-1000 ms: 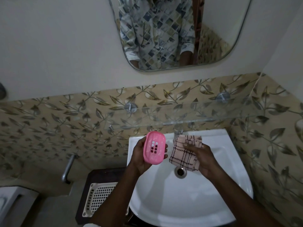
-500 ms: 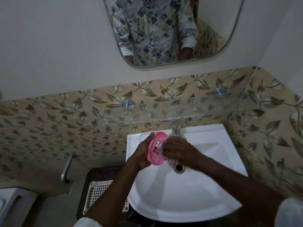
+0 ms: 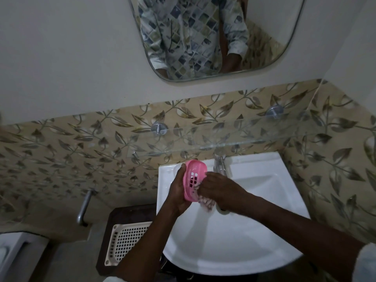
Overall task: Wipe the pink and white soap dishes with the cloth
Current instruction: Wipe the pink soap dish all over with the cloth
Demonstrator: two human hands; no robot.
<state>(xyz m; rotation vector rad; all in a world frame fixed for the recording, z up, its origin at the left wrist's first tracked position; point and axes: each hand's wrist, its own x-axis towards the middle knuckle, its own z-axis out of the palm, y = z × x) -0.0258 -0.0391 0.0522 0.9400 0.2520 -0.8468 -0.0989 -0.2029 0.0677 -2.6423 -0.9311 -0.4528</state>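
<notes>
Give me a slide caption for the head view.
Left hand holds pink soap dish over sink; right hand wipes it with cloth.

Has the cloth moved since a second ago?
Yes. The cloth, earlier spread below the tap and clear of the pink soap dish, has shifted left from under the tap and is bunched against the dish in the right hand.

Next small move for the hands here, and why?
Probably slide the checked pink cloth up along the slotted pink plastic soap dish. The left hand grips the dish tilted over the white ceramic basin, and the right hand presses the bunched cloth only against its lower end, leaving the upper part uncovered.
</notes>
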